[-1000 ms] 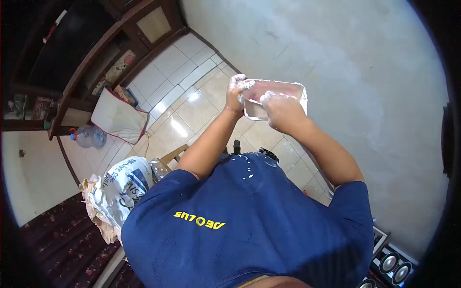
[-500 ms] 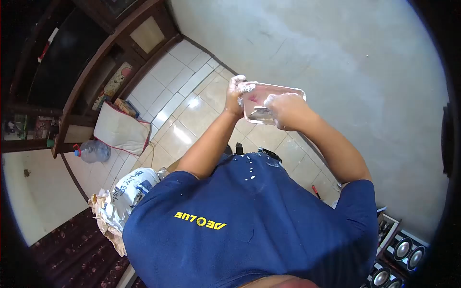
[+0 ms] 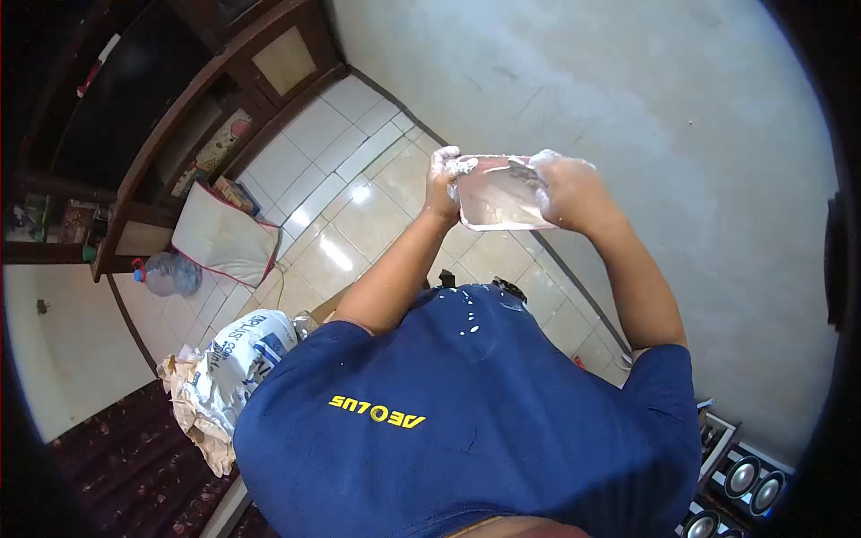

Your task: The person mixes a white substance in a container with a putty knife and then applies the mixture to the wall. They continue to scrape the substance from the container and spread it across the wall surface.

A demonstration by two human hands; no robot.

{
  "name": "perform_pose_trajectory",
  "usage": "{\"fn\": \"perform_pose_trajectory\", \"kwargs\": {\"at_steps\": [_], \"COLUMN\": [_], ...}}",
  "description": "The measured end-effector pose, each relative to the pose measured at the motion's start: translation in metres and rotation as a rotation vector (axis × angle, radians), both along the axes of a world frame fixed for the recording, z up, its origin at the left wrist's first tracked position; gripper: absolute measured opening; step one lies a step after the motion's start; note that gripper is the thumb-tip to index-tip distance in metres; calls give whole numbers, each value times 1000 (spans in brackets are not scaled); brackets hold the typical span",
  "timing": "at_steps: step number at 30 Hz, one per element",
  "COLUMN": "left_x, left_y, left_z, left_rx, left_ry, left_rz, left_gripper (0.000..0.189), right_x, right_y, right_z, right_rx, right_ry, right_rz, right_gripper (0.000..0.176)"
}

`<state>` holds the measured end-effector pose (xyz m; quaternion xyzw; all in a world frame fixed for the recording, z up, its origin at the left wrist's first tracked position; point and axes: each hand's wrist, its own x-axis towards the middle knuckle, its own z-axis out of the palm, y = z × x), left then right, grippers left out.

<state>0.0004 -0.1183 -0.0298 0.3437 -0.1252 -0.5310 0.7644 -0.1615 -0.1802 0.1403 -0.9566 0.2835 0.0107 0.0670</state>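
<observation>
A rectangular plastic tub (image 3: 502, 204), its rim and inside smeared with white paste, is held up in front of my chest. My left hand (image 3: 445, 184) grips its left end, thumb over the rim and white paste on the fingers. Over the tub's right side, my right hand (image 3: 569, 190) is closed round a putty knife (image 3: 525, 171). The knife's grey blade shows near the far rim, while its handle is hidden in my fist. White paste coats the right-hand fingers too.
A bare grey wall (image 3: 664, 179) rises on the right. Dark wooden cabinet (image 3: 215, 90), a water bottle (image 3: 170, 273), a cushion-like cloth item (image 3: 224, 235) and a printed white bag (image 3: 247, 359) lie to the left. Speakers (image 3: 753, 480) stand at lower right. Tiled floor (image 3: 377, 211) lies below.
My right hand has moved right and slightly away with the putty knife, from the tub's near middle to its far right side. My left hand keeps its grip on the tub.
</observation>
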Motion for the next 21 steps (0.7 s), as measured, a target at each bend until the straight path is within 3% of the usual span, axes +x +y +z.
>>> {"fn": "perform_pose_trajectory", "kwargs": {"at_steps": [3,7,10,15,17,21], "left_x": [-1,2,8,17,18,20], "left_y": [3,3,4,5,6,11], "left_z": [6,-2,-9,-20,-22,-11], "left_rx": [-30,-6,12,-15,-23,-35], "left_ry": [60,90,-14,53,63,51], "left_rz": [-45,1,55,29,11,24], "left_gripper": [41,41,37,36,37,41], "right_x": [9,21,26,16,12,9], "right_y": [-4,9,22,19,15,9], "right_z": [0,-31,-42,-28,-6,5], "right_rx": [-56,4,60,89,79,35], "right_ry": [66,144,65,150,83,75], "right_rz": [-71,89,163,223,122,184], "right_gripper": [19,18,19,18,19,17]}}
